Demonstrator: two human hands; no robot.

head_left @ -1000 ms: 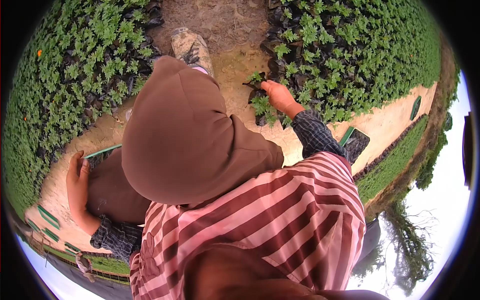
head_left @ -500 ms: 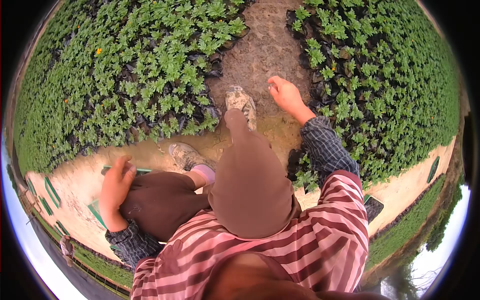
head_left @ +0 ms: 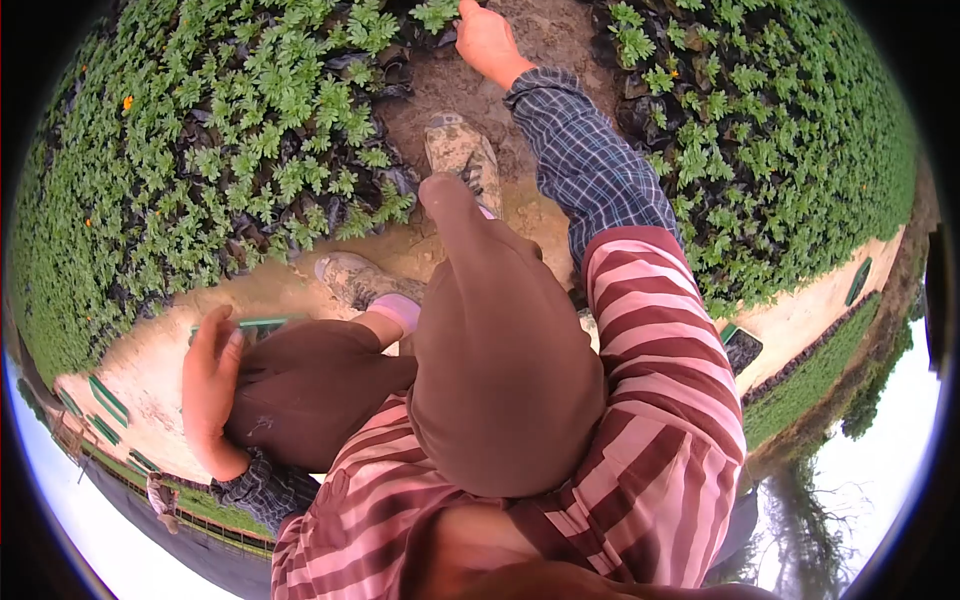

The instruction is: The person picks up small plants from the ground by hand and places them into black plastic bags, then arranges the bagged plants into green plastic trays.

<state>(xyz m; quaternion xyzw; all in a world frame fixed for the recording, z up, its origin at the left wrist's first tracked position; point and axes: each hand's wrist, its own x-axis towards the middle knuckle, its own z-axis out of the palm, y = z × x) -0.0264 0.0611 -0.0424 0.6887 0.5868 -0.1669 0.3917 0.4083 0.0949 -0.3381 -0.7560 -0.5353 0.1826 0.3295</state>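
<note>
My right hand is stretched far forward over the soil path, at the top edge of the view. One finger points out from it, and its fingertips are right beside the leaves of a small green plant on the edge of the left bed. Some of its fingers are curled under and hidden. Near my bent knee in brown trousers, my left hand is held with loosely parted fingers and nothing in it.
Leafy plants in black bags fill the left bed and the right bed, with a muddy path between them. My camouflage shoes stand on a pale ledge. Behind on the left, another person is visible.
My right arm has reached forward and left, bringing that hand from over the path to the left bed's edge. The view has shifted slightly; my left hand stays by the knee.
</note>
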